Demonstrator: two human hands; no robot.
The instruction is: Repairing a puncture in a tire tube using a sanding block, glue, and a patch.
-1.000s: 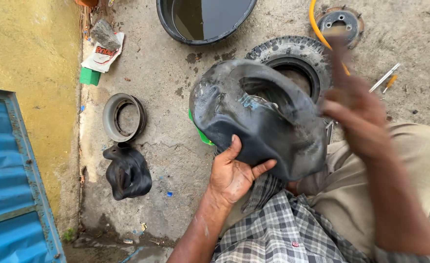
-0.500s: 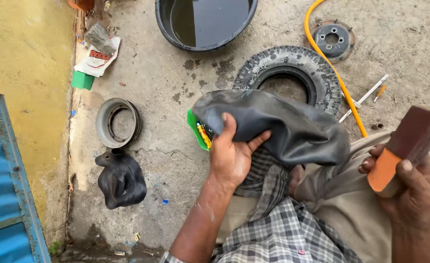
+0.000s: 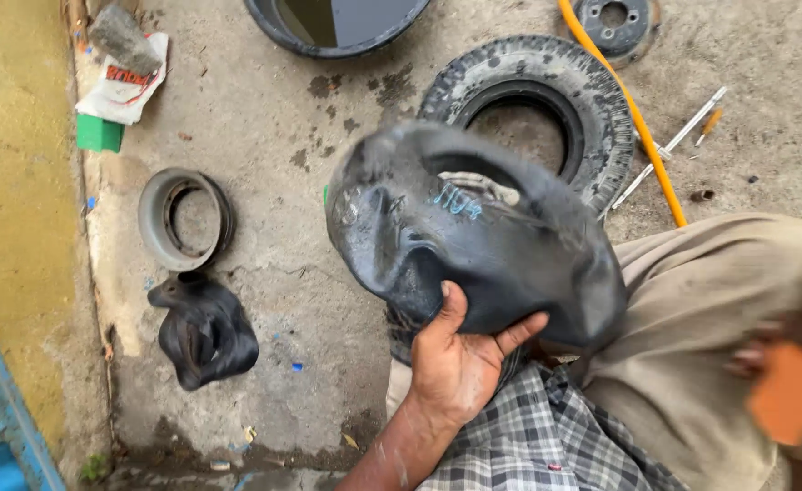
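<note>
My left hand grips the lower edge of a black rubber inner tube and holds it up over my lap, its folded face turned toward the camera with a pale chalk mark on it. My right hand is at the right edge, blurred, closed around a brown and orange block-shaped tool. It is a little apart from the tube. My knee in tan trousers lies between the two hands.
A small black tyre lies on the concrete behind the tube. An orange hose and a metal wheel hub are at top right. A dark water basin, a metal ring, a crumpled black tube and a yellow wall are left.
My left hand has tipped the inner tube up from lying flat on my lap, so it faces the camera. My right hand with the tool has dropped lower at the right edge.
</note>
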